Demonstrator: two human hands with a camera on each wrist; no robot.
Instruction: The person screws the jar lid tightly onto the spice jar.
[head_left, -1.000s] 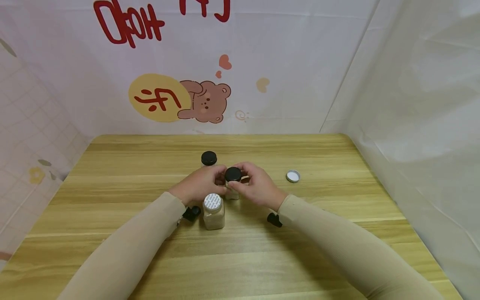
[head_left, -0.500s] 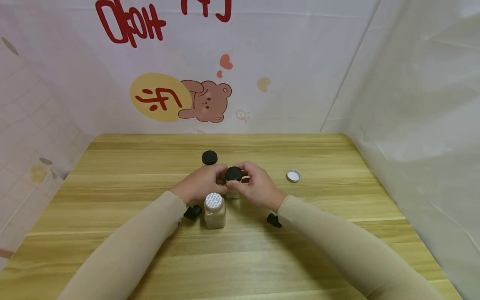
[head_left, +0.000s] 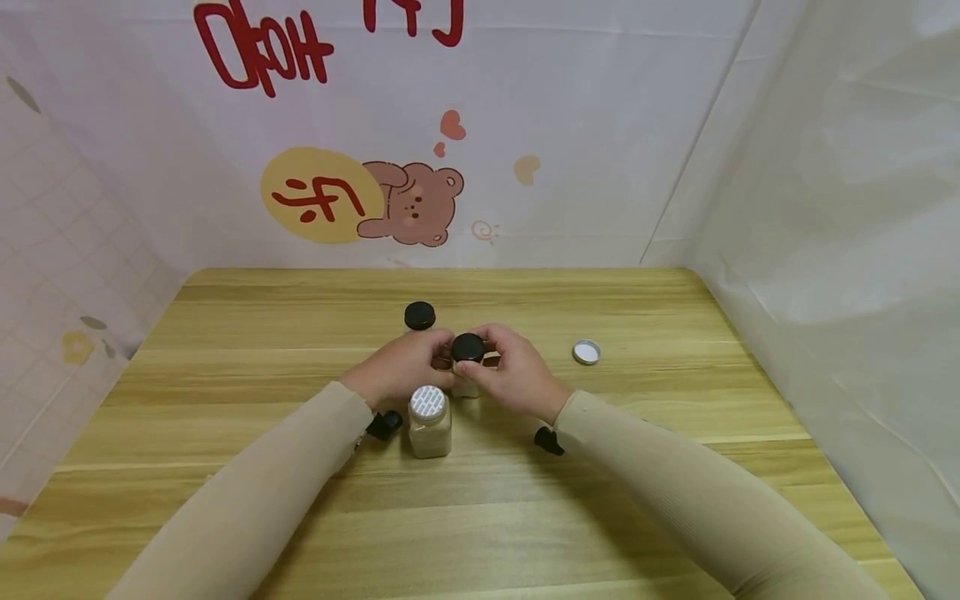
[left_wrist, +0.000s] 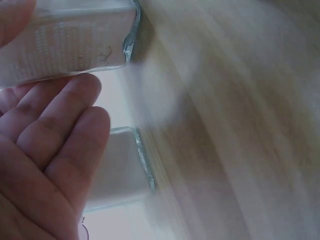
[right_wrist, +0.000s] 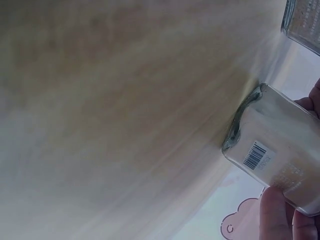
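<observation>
A clear glass jar [head_left: 467,388] with pale contents and a black lid [head_left: 468,347] stands between my hands. My left hand [head_left: 401,365] holds the jar's body from the left, thumb on one side and fingers on the other. From the right, my right hand [head_left: 517,375] pinches the lid between thumb and fingers. A barcode label [right_wrist: 256,155] shows on the jar in the right wrist view. Just in front sits another square jar [head_left: 430,437] without a lid, its mouth covered by a white patterned seal [head_left: 428,402]. Part of my left hand's grip is hidden.
Behind my left hand stands a jar with a black lid [head_left: 420,315], its body mostly hidden. A loose silver lid [head_left: 587,352] lies white side up to the right. Printed cloth walls [head_left: 570,125] enclose the wooden table [head_left: 480,533] at the back and sides.
</observation>
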